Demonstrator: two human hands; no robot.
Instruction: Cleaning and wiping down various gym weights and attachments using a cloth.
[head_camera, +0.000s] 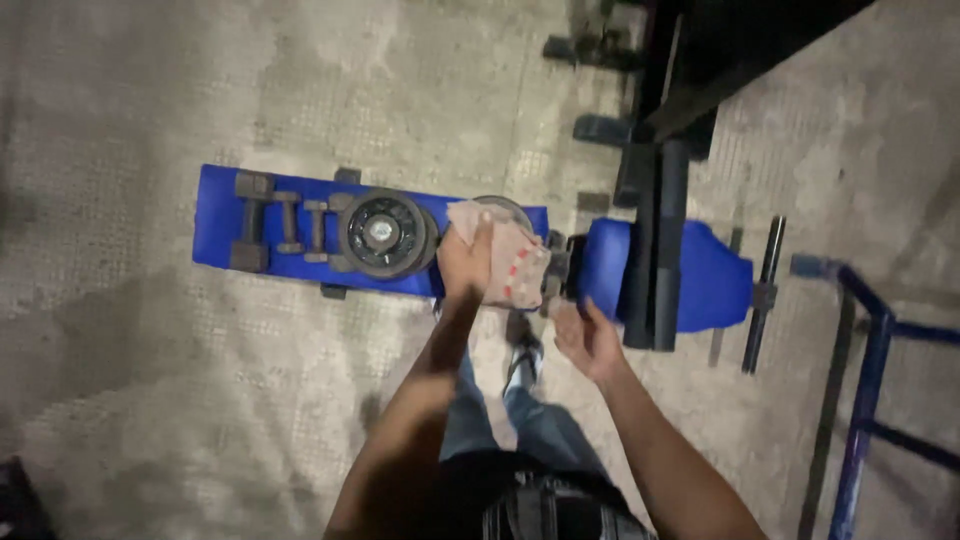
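Concrete gym floor, blue bench (220, 235) across it. Left hand (466, 262) grips a rag (510, 262) (soft, light, likely best bunched in the fist) above the bench's middle, beside a plate (383, 233) and dumbbells (268, 222). Right hand (588, 338) spread wide, empty, near the bench.

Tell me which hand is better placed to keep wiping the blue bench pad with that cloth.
Probably the left hand: it already grips the pale, red-marked cloth pressed against the blue bench pad, beside the weight plate. The right hand is open and empty, held off the pad's near edge.
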